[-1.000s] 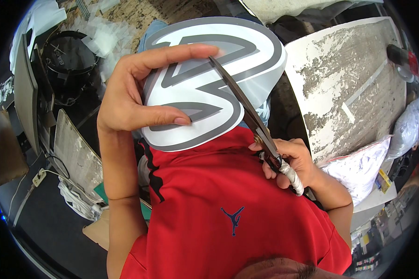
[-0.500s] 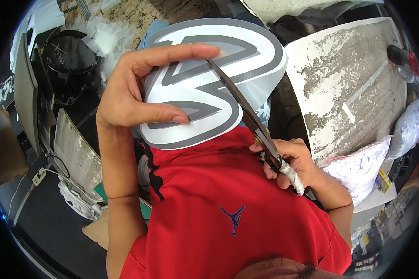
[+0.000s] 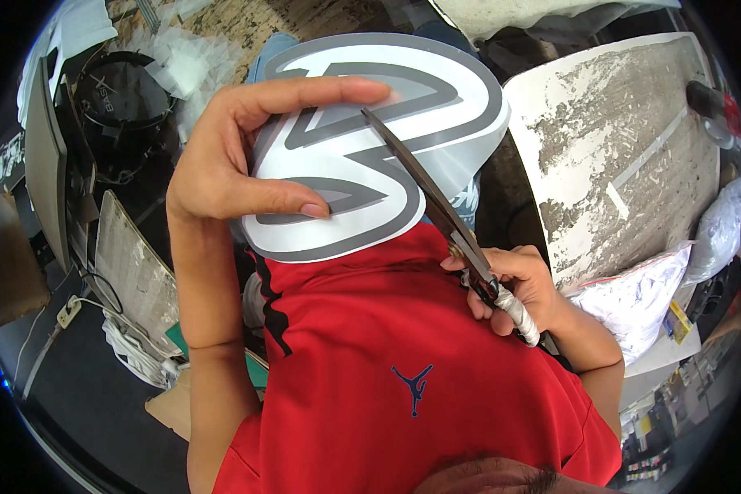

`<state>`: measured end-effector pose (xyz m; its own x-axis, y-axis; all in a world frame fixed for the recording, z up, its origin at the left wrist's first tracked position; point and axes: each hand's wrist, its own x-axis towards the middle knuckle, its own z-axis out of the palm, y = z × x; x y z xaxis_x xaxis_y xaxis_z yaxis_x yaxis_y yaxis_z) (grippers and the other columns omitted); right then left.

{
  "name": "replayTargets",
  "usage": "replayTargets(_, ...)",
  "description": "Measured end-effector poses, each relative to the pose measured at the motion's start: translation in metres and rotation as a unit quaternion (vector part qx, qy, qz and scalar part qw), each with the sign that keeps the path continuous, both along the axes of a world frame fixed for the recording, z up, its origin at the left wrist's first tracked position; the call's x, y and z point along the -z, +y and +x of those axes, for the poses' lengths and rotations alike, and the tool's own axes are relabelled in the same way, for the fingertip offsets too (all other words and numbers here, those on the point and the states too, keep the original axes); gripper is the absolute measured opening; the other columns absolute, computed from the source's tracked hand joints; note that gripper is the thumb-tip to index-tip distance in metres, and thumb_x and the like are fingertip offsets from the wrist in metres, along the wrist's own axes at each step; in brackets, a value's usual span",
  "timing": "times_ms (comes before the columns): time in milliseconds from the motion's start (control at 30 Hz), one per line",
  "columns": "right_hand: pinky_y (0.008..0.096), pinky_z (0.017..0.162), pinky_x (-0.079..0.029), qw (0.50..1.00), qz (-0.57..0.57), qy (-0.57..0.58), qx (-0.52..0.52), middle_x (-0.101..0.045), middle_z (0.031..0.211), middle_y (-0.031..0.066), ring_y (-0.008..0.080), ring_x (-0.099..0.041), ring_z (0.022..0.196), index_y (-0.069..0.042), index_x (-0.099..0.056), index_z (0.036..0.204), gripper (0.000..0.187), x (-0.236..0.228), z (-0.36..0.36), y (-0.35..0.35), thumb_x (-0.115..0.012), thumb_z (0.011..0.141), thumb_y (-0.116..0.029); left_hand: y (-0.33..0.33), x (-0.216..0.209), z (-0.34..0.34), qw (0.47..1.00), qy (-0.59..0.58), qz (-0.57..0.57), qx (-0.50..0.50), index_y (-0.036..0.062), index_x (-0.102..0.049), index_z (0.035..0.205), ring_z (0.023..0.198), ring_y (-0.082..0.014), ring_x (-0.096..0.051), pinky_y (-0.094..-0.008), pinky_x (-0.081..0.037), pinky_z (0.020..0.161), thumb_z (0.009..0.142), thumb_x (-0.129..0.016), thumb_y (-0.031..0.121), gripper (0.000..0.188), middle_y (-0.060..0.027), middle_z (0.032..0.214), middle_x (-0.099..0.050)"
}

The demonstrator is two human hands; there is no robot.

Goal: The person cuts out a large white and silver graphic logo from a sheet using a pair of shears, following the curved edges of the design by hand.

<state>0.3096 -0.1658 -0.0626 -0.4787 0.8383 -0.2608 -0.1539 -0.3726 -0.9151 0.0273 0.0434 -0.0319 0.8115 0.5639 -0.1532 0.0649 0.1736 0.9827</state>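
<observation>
My left hand (image 3: 214, 165) holds a white, grey-bordered cut-out sheet (image 3: 469, 90) with two rounded lobes, raised over my lap. The index finger and thumb lie spread across its upper face; the other fingers are hidden beneath it. Long dark scissors (image 3: 424, 177) are in my right hand (image 3: 519, 284), whose fingers wrap round the handles. White wrapping covers one handle. The blades look nearly together and slant up to the left across the sheet, the tip just below my left index fingertip. Whether they touch the sheet, I cannot tell.
A worn board (image 3: 617, 156) with peeling white surface leans at the right, with white plastic bags (image 3: 634, 288) below it. Scraps of translucent film (image 3: 185, 66) lie at the upper left, by a black round object (image 3: 123, 90). A power socket on a cord (image 3: 68, 313) lies lower left.
My left hand and the near lobe of the sheet have shifted slightly left. The scissors' tip sits a little lower and further left; my right hand has hardly moved.
</observation>
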Motion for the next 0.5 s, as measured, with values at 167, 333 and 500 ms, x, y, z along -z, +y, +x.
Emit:
replayTargets(167,0.0213,0.049,-0.03,0.999,-0.032,0.023,0.009,-0.043,0.05,-0.0032,0.0024,-0.04,0.051,0.002,-0.056,0.134,0.082,0.0001,-0.0017,-0.0027,-0.082,0.074,-0.047,0.0036,0.0005,-0.0008,1.0,-0.001,-0.012,0.015,-0.0135,-0.057,0.127,0.115,-0.0261,-0.063,-0.0314,-0.042,0.104,0.051,-0.087,0.011,0.085,-0.0236,0.122,-0.065)
replayTargets(333,0.0215,0.05,-0.031,0.999,-0.031,0.024,0.001,-0.045,0.05,-0.0021,0.0021,-0.043,0.052,0.003,-0.056,0.134,0.08,0.0005,-0.0005,-0.0019,-0.083,0.075,-0.045,0.0069,0.0018,-0.0015,0.998,-0.04,-0.011,0.049,-0.0092,-0.058,0.129,0.116,-0.0217,-0.062,-0.0312,-0.045,0.102,0.06,-0.083,0.0,0.075,-0.0191,0.126,-0.064)
replayTargets(500,0.0221,0.051,-0.032,0.999,-0.028,0.021,0.0,-0.046,0.051,-0.0012,0.0028,-0.043,0.053,0.003,-0.055,0.135,0.081,0.0,-0.0008,-0.0022,-0.084,0.075,-0.043,0.0073,0.0029,-0.0021,0.998,-0.044,-0.009,0.05,-0.0091,-0.058,0.129,0.116,-0.0217,-0.062,-0.0312,-0.045,0.103,0.06,-0.083,-0.001,0.074,-0.019,0.127,-0.064)
